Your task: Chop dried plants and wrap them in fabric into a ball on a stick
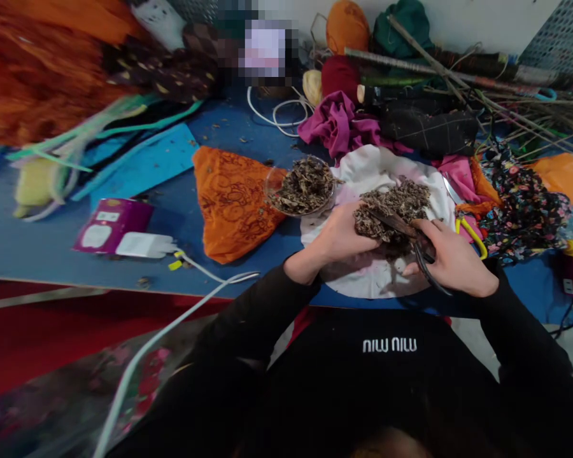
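Blades in the brown stuff at the blue tbl [162, 273]

Head view, the only one I've got: person in a blk top at the tbl, sleeves down to both wrists. R hand [451, 256] has its fingers wrapped round the handles of the dark cutters [396, 224], blades aimed up-L into the dry leaf heap [413, 197]. Can't tell if the blades are parted; leaf bits get in the way. L hand [341, 235] grasps a bunch at the heap's near-L edge, thumb on the near side; fingertips are buried, so no idea how tight.

Heap sits on the wht cloth [358, 277], which is spread nr the tbl's front edge. Just L of it, the clear bowl [270, 194] has more brown leaf in it, overlapping the R corner of the orange cloth [233, 203]. Over on the R, a yellow handle [475, 238] pokes out beside the flowered fabric [520, 203]; tool type unclear. Far L there's a purple box [109, 219] w/ a wht plug [146, 245] touching it.

Step in hand, I'd judge: snipping the held bunch into smaller pcs over the cloth. Next cut calls for, imo, L thumb + fingers kept well back from the blades, a steady squeeze from the R, and a low angle so crumbs don't scatter past the cloth's edge
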`<state>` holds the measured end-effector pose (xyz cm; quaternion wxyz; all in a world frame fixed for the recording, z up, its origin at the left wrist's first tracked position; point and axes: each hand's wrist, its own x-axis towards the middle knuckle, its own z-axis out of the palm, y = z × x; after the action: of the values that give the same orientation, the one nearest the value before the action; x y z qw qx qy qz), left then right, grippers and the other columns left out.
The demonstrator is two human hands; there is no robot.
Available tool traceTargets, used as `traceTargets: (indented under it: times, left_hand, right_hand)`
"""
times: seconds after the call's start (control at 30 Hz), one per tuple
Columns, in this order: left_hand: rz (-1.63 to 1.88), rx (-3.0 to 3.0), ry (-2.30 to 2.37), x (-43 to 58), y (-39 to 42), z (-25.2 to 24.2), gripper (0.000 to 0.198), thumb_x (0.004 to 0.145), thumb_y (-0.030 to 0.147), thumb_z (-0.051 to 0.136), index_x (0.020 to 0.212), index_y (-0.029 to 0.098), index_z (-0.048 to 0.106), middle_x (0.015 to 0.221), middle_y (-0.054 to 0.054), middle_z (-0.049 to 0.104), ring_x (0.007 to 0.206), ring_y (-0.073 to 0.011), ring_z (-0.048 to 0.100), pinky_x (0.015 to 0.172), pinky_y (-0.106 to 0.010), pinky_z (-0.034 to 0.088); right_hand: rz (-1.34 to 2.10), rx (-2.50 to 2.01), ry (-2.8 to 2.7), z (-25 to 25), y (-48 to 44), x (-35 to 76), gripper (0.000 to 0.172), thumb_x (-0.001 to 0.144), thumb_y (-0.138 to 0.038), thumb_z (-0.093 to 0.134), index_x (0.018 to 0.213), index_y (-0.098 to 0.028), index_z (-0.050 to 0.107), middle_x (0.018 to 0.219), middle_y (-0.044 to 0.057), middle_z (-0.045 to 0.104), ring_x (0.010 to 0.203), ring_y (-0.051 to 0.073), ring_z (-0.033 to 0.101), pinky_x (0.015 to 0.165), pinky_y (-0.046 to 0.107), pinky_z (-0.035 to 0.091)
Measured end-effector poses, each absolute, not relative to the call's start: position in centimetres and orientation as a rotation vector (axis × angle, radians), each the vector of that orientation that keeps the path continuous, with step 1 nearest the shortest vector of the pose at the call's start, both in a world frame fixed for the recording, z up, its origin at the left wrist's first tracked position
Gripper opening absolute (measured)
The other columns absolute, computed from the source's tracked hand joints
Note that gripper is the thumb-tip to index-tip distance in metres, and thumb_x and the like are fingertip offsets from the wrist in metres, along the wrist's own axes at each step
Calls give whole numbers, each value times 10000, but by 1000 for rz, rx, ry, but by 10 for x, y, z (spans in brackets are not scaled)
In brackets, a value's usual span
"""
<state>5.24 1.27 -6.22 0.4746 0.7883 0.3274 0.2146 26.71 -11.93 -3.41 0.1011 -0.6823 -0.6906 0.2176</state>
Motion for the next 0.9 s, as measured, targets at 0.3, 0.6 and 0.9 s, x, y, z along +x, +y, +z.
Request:
traceTargets:
  times: [0.3, 0.6, 0.9]
  left_hand:
    - [523, 1933, 792, 53, 12, -61, 262, 631, 179, 736, 888, 155, 689, 870, -52, 775, 816, -252, 732, 715, -338, 585]
    - [470, 1918, 682, 59, 7, -58, 269, 684, 192, 731, 945, 132, 749, 981, -96, 811, 889, -266, 752, 826, -371, 608]
    - [447, 1984, 792, 55, 9, -62, 247, 645, 189, 741, 885, 151, 696, 879, -64, 777, 796, -240, 709, 761, -366, 599]
  right_hand:
    - [653, -2130, -2037, -39, -122, 263, 477, 887, -209, 571, 1356, -157, 643, 1185, 148, 736, 976, 301, 722, 797, 364, 512]
    - [546, -2178, -2070, -36, -118, 253, 521, 964, -372, 544, 1426, -134, 580, 1262, 186, 706, 1021, 323, 713, 781, 369, 516]
    - [623, -2132, -2047, -40, -121, 257, 458, 918, -238, 525, 1346, -125, 643, 1154, 172, 749, 917, 295, 713, 800, 376, 522]
